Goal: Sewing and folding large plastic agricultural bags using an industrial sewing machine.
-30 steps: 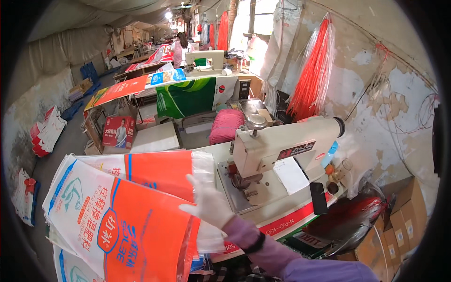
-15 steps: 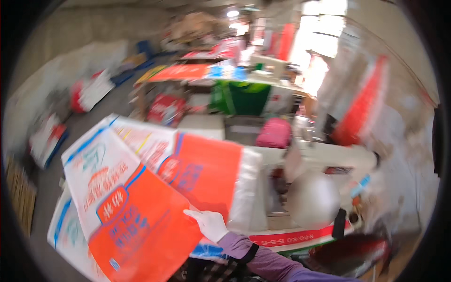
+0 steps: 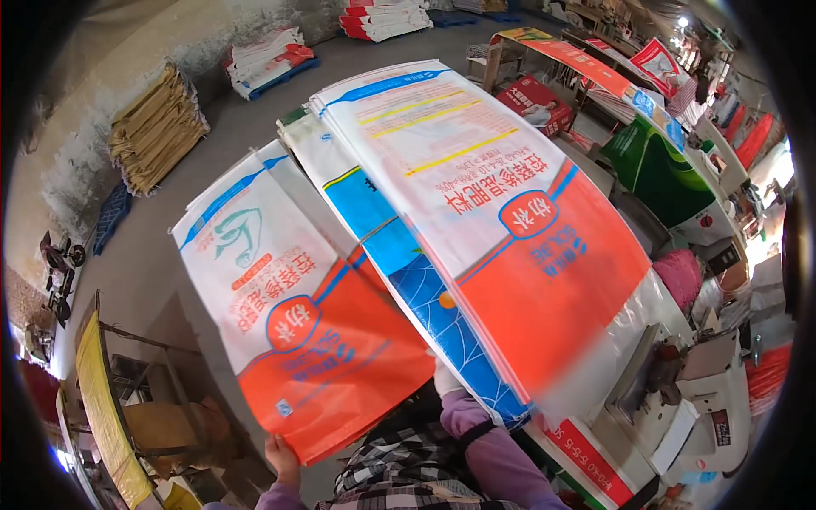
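A flat white and orange printed sack [image 3: 357,365] hangs in front of me on the left, its white end pointing away. At its near left corner, my left hand [image 3: 282,461] is closed on the orange edge, thumb on top. My right hand [image 3: 445,379], in a white glove, is at the sack's right corner and closed on it; its fingers are partly hidden. Just right of that hand lies a stack of similar white and orange sacks [image 3: 544,280]. A blue and white sack [image 3: 442,314] shows between the stack and the held one.
A sewing machine [image 3: 710,391] stands at the right. On the left is a frame with a yellow cover [image 3: 106,408]. Against the far wall are brown bundled sacks [image 3: 157,127] and a white and red pile [image 3: 270,61]. A red box [image 3: 534,106] sits beyond the stack.
The view has swung left, bringing more of the floor and left side in. My left hand has come into view on the sack's corner. The right hand stays by its other corner.
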Tool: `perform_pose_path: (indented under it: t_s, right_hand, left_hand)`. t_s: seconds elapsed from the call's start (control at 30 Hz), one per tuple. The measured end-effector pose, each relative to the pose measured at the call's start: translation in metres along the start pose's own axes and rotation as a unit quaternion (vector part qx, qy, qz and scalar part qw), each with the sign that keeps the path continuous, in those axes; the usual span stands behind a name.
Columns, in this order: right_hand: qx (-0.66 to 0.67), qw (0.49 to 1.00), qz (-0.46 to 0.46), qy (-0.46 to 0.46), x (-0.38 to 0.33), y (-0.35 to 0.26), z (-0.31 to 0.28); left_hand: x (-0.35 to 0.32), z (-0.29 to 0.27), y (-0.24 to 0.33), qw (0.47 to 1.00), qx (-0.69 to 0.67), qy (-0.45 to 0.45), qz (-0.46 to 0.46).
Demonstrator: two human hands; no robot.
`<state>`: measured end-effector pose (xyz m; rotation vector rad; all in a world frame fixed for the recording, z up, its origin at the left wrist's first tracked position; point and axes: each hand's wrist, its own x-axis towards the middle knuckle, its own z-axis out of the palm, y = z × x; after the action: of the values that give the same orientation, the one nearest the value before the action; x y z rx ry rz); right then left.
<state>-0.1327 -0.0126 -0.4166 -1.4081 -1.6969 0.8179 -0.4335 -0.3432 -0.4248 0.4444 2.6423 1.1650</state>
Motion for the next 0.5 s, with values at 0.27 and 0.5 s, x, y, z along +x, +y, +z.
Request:
perform_pose_path:
  t_s: [0.27,0.5]
  right_hand:
    - [-0.012,0.998,0.051,-0.023,-0.025,0.003,-0.031]
    - [0.012,0.996,0.022,-0.083,-0.029,-0.031,-0.029]
  left_hand:
    - [0.032,0.044,-0.005,0.994,-0.104,0.022,0.007]
    - [0.068,0.027,0.085,0.965,0.201,0.045,0.164]
